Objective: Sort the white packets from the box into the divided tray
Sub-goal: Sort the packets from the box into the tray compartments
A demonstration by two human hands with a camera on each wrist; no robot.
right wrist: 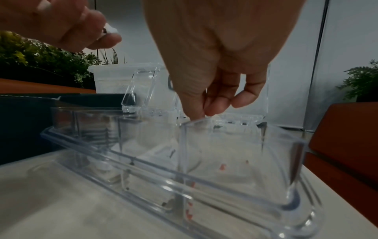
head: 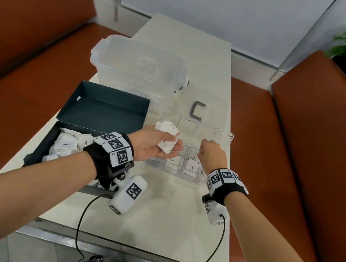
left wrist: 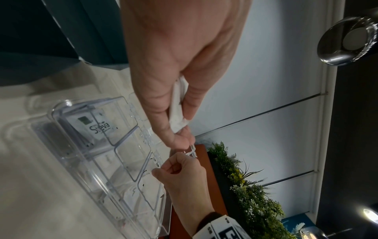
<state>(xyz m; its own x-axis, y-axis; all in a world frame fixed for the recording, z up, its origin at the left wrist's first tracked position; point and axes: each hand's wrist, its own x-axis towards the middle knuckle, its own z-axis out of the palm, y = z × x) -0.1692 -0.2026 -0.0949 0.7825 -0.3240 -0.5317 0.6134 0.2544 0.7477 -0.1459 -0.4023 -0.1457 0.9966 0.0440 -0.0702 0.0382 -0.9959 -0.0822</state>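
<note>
Left hand (head: 155, 148), frame centre, clutches crumpled white paper packets (head: 167, 138); right hand (head: 210, 154) fingertips bunched over clear plastic divided tray (head: 230, 138), contents unclear. Risk: loose bundle spills, mixing compartments.

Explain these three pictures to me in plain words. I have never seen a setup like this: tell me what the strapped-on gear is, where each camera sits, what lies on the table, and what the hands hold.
No machine here: a person works bare-handed, with marker-covered bands and a small camera on each wrist, plus one on the head. The big picture is the head view; the others look along each hand. On the pale table lie a dark box with white packets, a clear divided tray, and a lidded clear tub behind. The left hand holds a few white packets. The right hand hangs over the tray with curled fingers; whether it holds anything is hidden.
</note>
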